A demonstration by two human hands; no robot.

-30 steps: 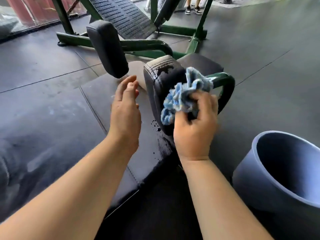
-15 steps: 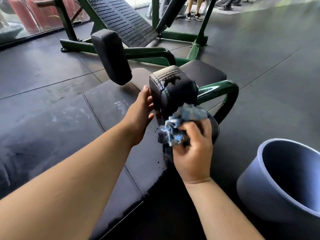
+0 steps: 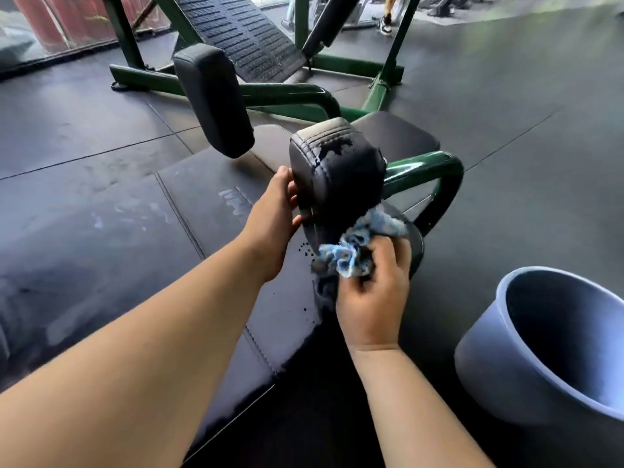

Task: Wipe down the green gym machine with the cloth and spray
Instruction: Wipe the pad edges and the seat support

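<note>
Blue-white cloth (image 3: 358, 255), head view: bunched in right hand (image 3: 371, 298), fingers curled round it, pressed against lower front of black pad (image 3: 337, 173) on green machine frame (image 3: 422, 167). Left hand (image 3: 273, 224) just left of cloth, thumb and fingers curled on pad's left edge, gripping. Pad top vinyl cracked. Grey bucket (image 3: 486, 349) on floor, right of right hand.

Dark rubber floor (image 3: 506, 106) tiles are covering the room, with thin seams (image 3: 84, 157) running between them. Daylight is glinting off the floor at far right. At far left, a glass window (image 3: 20, 49) is showing a red wall (image 3: 67, 18) behind it. A grey-blue bucket (image 3: 489, 366) is sitting on the floor near right.
</note>
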